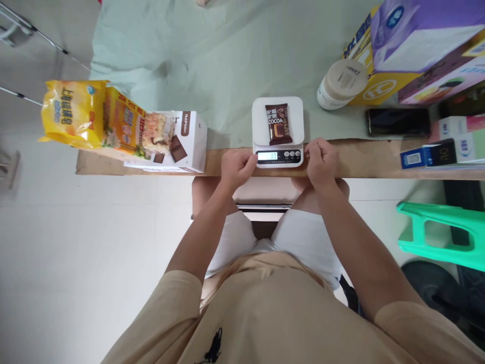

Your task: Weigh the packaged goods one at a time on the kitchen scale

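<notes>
Flanking scale (259,121) at table (364,160) edge with left hand (237,168) and right hand (322,161), with fingers (312,151) curled closed. On scale: cocoa packet (278,124); seems to read 17.

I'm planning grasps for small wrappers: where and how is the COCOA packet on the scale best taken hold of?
Probably pinch the COCOA packet across its middle by both long sides, coming from above: it lies flat on the white scale, narrower left to right, with nothing on top.
</notes>
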Demonstrator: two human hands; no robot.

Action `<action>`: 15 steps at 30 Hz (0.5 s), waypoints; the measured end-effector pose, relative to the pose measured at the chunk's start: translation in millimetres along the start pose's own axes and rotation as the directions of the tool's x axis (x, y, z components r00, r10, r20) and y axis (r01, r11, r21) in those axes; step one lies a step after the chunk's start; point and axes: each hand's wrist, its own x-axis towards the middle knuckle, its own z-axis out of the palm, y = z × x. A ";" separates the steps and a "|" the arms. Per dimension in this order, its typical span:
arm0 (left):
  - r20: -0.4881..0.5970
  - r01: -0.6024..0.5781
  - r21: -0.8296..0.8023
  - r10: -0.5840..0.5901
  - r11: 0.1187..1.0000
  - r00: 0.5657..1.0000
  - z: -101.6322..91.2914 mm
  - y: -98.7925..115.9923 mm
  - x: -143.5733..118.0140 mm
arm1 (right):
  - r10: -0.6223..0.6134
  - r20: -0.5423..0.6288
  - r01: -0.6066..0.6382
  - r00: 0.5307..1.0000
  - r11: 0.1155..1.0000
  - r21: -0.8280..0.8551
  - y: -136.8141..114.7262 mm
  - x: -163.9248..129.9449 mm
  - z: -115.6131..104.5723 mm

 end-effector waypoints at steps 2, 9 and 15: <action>0.004 0.019 0.012 -0.019 1.000 1.000 -0.1 0.0 -0.7 | 0.010 0.002 -0.010 1.000 1.000 -0.014 -0.4 0.0 0.6; 0.040 0.044 -0.005 -0.044 0.999 0.998 -2.9 -0.5 -2.4 | -0.001 0.015 0.001 1.000 0.999 -0.034 -2.9 -1.3 -1.9; -0.103 0.078 0.097 -0.068 0.992 0.992 3.6 32.7 7.6 | -0.230 0.038 0.233 0.972 0.946 -0.225 -25.5 -5.5 4.0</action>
